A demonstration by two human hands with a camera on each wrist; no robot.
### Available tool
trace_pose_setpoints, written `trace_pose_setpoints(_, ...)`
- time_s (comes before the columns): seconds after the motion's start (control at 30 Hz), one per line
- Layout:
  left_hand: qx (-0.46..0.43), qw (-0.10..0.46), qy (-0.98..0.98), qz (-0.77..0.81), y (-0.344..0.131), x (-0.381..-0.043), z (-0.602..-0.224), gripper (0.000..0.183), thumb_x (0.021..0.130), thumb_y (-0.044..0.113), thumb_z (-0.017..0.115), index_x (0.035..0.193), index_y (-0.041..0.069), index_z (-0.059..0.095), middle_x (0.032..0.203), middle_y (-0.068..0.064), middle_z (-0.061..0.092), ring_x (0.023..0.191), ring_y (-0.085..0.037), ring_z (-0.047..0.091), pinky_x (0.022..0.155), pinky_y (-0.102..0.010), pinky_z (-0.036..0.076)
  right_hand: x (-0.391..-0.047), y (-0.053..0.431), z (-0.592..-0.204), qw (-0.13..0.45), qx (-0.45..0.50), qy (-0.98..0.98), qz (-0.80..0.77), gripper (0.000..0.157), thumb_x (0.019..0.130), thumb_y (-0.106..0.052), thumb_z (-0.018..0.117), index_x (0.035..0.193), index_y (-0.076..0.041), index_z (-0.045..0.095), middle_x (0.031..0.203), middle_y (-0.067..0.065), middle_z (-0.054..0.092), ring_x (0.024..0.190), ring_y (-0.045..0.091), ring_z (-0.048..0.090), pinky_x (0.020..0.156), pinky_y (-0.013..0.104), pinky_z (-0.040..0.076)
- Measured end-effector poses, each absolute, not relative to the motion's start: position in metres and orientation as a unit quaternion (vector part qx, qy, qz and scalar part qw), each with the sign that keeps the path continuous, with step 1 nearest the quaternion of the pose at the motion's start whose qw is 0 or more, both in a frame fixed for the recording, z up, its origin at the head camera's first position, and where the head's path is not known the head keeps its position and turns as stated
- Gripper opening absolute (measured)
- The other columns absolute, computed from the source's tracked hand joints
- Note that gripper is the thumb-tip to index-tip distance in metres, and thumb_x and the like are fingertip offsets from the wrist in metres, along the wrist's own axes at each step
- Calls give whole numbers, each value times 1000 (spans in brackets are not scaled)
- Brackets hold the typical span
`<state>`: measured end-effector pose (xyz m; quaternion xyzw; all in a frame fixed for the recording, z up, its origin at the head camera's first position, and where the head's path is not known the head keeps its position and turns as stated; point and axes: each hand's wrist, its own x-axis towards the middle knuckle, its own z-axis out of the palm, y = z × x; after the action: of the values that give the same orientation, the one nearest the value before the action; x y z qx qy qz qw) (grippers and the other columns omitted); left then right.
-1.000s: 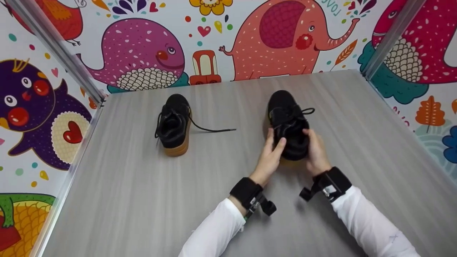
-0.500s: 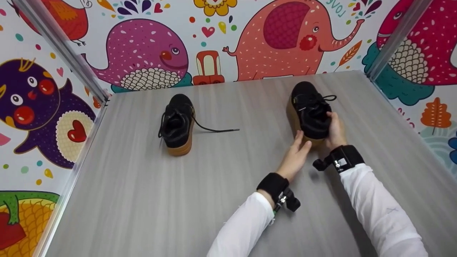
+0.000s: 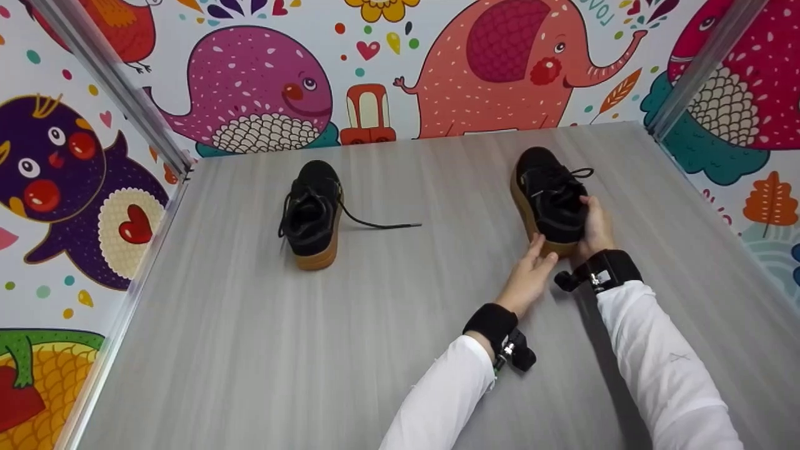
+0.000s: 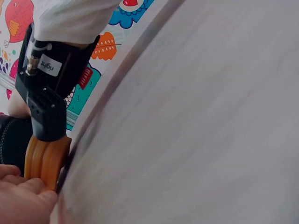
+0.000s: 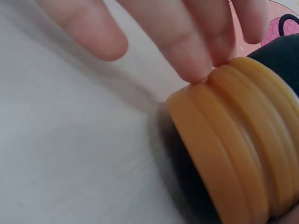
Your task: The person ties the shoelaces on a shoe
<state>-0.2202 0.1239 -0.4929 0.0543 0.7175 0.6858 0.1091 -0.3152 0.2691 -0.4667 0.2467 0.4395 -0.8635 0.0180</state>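
Note:
A black lace-up shoe (image 3: 553,215) with a tan sole points away from me at the right of the grey table. My right hand (image 3: 592,228) grips its right side near the heel, a digit at the collar's edge. Behind its left heel is my left hand (image 3: 528,275), fingers extended. In the right wrist view, the left hand's fingertips touch the tan sole (image 5: 224,140), with its thumb held apart. The left wrist view shows the sole (image 4: 46,158) between both hands. Under the shoe, part of the right hand is hidden. A matching shoe (image 3: 312,215) stands at the left.
A loose black lace (image 3: 381,225) trails from the left shoe across the grey table (image 3: 281,350). Cartoon-printed panels (image 3: 262,87) wall the back and both sides, with metal posts (image 3: 119,87) in the corners. Each wrist wears a black strap (image 3: 490,325) with a small camera.
The right-hand shoe has moved right with my hands and turned slightly. My left hand has gone from beside the shoe's opening to its heel. The left shoe has stayed put.

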Motion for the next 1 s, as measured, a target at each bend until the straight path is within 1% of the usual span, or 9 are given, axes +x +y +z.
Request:
trace_pose_setpoints(0.3, 59, 128, 701, 699, 124, -220, -496, 53, 100, 28, 46, 148, 13, 30, 157, 1, 18, 142, -14, 21, 114, -25, 19, -317, 269, -468, 37, 258, 488, -833, 10, 94, -24, 51, 99, -17, 56, 112, -4, 51, 96, 6, 52, 78, 16, 47)
trace_pose_setpoints(0.43, 62, 129, 701, 699, 124, -220, -498, 53, 100, 28, 46, 148, 13, 30, 157, 1, 18, 141, -14, 23, 113, -23, 20, -316, 270, -469, 38, 254, 469, -845, 10, 91, -22, 55, 98, -14, 56, 106, -4, 56, 92, 6, 56, 79, 17, 47)
trace_pose_setpoints(0.6, 63, 132, 708, 691, 123, -220, -497, 53, 100, 30, 45, 148, 14, 30, 157, 2, 18, 141, -12, 22, 114, -24, 19, -313, 274, -469, 84, 211, 437, -870, 18, 90, -19, 58, 104, -10, 53, 94, -3, 67, 89, 9, 62, 79, 19, 49)
trace_pose_setpoints(0.67, 68, 134, 719, 678, 122, -220, -495, 54, 100, 31, 44, 149, 14, 28, 157, 2, 18, 142, -12, 20, 114, -25, 18, -312, 275, -468, 93, 194, 433, -875, 17, 90, -16, 57, 104, -9, 53, 94, -1, 68, 90, 10, 62, 80, 20, 50)
trace_pose_setpoints(0.73, 72, 134, 725, 672, 118, -218, -493, 55, 100, 32, 44, 149, 13, 28, 157, 1, 19, 142, -13, 20, 114, -25, 18, -312, 274, -467, 72, 185, 458, -867, 11, 90, -13, 57, 99, -7, 53, 98, -3, 63, 93, 9, 58, 81, 19, 48)
trace_pose_setpoints(0.83, 70, 136, 722, 675, 106, -216, -486, 55, 100, 32, 44, 149, 11, 28, 156, -1, 23, 141, -14, 23, 114, -26, 21, -308, 270, -462, 7, 170, 564, -808, 27, 91, -13, 54, 117, -8, 60, 127, 4, 56, 117, 11, 49, 95, 17, 41)
trace_pose_setpoints(0.9, 69, 135, 717, 680, 92, -213, -480, 54, 101, 31, 44, 148, 9, 29, 154, -4, 27, 140, -17, 28, 113, -28, 24, -305, 266, -458, -34, 154, 671, -725, 39, 94, -18, 49, 133, -10, 54, 143, 5, 44, 130, 12, 38, 104, 19, 32)
trace_pose_setpoints(0.97, 77, 129, 715, 683, 70, -209, -474, 54, 101, 28, 43, 148, 6, 29, 153, -9, 30, 139, -22, 30, 113, -30, 25, -299, 260, -453, -70, 127, 760, -633, 48, 97, -21, 45, 143, -11, 40, 150, 5, 35, 138, 13, 29, 111, 23, 25)
trace_pose_setpoints(1.0, 81, 124, 717, 681, 58, -206, -471, 53, 101, 27, 43, 147, 4, 29, 152, -12, 31, 139, -23, 30, 113, -32, 26, -297, 256, -451, -88, 106, 792, -594, 48, 97, -21, 45, 143, -10, 40, 150, 7, 35, 139, 16, 28, 113, 26, 23)
